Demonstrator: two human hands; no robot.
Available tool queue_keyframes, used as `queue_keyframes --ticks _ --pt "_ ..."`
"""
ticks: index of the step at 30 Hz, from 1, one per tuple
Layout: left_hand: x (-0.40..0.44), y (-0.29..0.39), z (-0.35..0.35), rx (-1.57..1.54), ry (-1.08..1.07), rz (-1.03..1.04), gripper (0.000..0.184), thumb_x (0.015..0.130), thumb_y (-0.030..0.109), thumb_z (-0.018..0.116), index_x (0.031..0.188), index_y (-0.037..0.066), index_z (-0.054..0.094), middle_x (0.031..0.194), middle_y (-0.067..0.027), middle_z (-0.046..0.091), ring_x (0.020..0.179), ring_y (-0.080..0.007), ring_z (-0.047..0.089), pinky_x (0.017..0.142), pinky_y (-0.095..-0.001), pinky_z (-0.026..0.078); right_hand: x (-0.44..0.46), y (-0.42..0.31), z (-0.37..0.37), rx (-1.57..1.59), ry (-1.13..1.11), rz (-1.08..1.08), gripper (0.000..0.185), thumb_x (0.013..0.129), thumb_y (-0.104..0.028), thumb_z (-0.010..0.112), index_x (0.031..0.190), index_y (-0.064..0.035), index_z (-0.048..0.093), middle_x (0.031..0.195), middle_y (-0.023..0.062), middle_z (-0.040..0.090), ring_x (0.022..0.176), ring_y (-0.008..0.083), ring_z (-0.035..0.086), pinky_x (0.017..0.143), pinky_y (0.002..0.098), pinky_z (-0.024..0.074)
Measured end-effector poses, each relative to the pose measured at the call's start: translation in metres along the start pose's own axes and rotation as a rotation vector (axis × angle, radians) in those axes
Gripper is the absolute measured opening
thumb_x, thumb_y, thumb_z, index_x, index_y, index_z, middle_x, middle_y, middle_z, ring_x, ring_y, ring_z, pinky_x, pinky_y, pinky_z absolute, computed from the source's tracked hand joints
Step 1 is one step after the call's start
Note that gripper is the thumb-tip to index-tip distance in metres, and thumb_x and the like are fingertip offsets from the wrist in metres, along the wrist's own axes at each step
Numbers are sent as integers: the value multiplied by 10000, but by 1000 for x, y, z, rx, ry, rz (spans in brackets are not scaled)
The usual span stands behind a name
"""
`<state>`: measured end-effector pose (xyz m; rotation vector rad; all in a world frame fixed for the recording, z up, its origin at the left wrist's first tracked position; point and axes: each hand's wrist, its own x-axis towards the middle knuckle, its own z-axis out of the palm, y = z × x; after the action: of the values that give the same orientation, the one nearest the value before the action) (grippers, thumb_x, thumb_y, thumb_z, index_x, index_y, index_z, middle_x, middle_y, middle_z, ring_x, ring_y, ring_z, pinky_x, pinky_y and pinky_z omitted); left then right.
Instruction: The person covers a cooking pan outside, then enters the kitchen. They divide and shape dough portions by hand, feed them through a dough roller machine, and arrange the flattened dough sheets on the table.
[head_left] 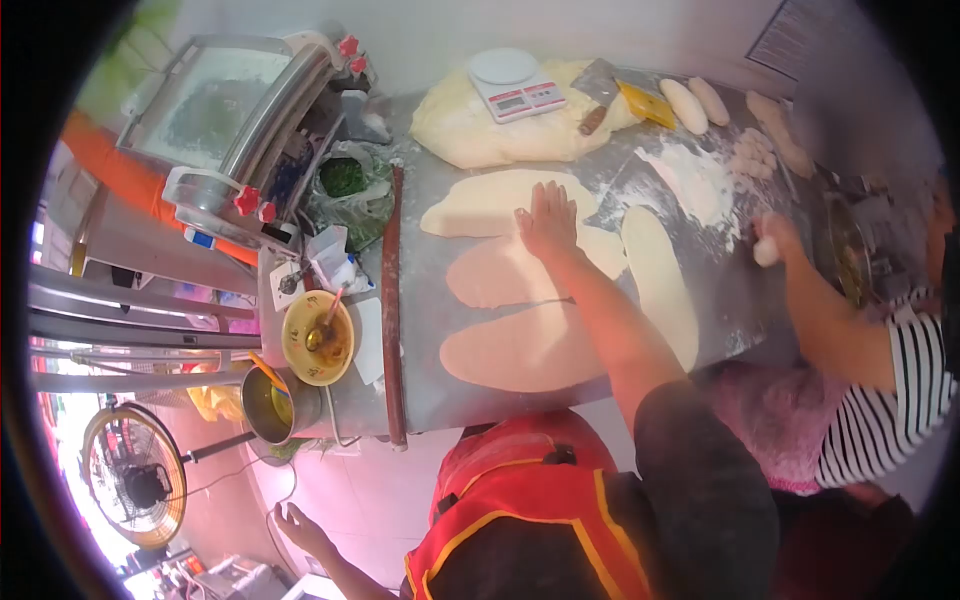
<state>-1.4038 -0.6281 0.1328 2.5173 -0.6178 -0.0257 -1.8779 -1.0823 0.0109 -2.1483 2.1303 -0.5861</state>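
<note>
My right hand point(548, 222) lies flat, palm down, with its fingers extended, on the lower edge of the top flat oval dough sheet point(480, 200). Below that sheet are a second flat dough piece point(490, 273) and a third, longer one point(520, 350). Another long oval sheet point(660, 285) lies to the right of my forearm. My left hand point(298, 528) hangs low at the left, away from the counter, its fingers somewhat apart and nothing visible in it.
A co-worker's hand point(778, 238) holds a small dough piece at right, near scattered flour point(690, 185). Behind are a scale point(515, 88) and a big dough mass point(450, 125). At left stand a yellow bowl point(298, 345), metal pot point(262, 405), machine point(215, 105) and fan point(140, 480).
</note>
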Motion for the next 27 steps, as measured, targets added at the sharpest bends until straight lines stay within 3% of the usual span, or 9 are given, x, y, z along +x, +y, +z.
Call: queue_keyframes --ticks 5,10,12,14,19,22,23,25,27 --pt "-40 26 -15 62 15 -112 445 922 290 457 1293 51 404 1201 -190 507 1063 -285 530 866 -375 426 34 18 11 -160 -309 -96 642 908 -513 315 1438 -203 129 1504 47 85 1387 234 37 1089 518 12" --pt "-36 -61 3 10 59 159 443 929 276 461 1291 30 395 1185 -205 503 1050 -282 529 842 -372 432 42 22 10 -133 -343 -108 673 892 -557 296 1443 -215 114 1505 37 84 1390 220 9 1091 514 -34" --pt "-47 -9 1 40 -4 50 437 930 264 462 1285 19 397 1187 -199 504 1052 -277 525 834 -370 432 49 20 6 -146 -364 -113 678 891 -565 284 1444 -219 99 1507 36 69 1390 217 -5 1091 510 -43" --pt "-55 36 0 45 -43 1 415 934 241 455 1273 6 406 1210 -180 491 1055 -271 516 853 -375 429 50 21 8 -117 -356 -140 658 898 -533 313 1440 -207 131 1502 49 99 1388 230 26 1090 518 -22" --pt "-44 -13 13 -74 2 276 390 920 156 485 1270 2 409 1249 -141 459 1044 -244 512 878 -344 434 36 22 1 -30 -137 -200 592 890 -378 451 1398 -150 251 1456 106 231 1356 288 172 1070 541 104" --pt "-31 13 19 -395 -95 -185 401 910 138 501 1276 4 405 1152 -132 519 968 -170 534 794 -281 459 -21 12 -31 40 -64 -432 585 866 -296 517 1375 -117 288 1414 140 302 1324 317 245 1050 532 175" --pt "-13 -2 27 -539 -144 -194 411 906 161 513 1269 -2 410 1138 -120 531 966 -167 544 790 -281 465 -40 13 -34 141 -24 -515 590 855 -269 539 1368 -100 300 1392 158 332 1305 335 274 1043 527 195" --pt "20 16 42 -585 -110 -202 429 899 226 530 1244 -10 435 1162 -131 517 1003 -200 545 801 -311 479 -74 -1 -48 96 -86 -426 600 831 -230 567 1358 -81 322 1377 178 348 1288 363 295 1030 533 214" --pt "62 48 43 -592 -232 -192 412 888 294 532 1141 -30 495 966 -100 568 848 -196 566 676 -315 479 -123 -5 -77 150 -28 -374 600 826 -214 571 1354 -70 325 1358 204 365 1280 386 296 1024 531 222"
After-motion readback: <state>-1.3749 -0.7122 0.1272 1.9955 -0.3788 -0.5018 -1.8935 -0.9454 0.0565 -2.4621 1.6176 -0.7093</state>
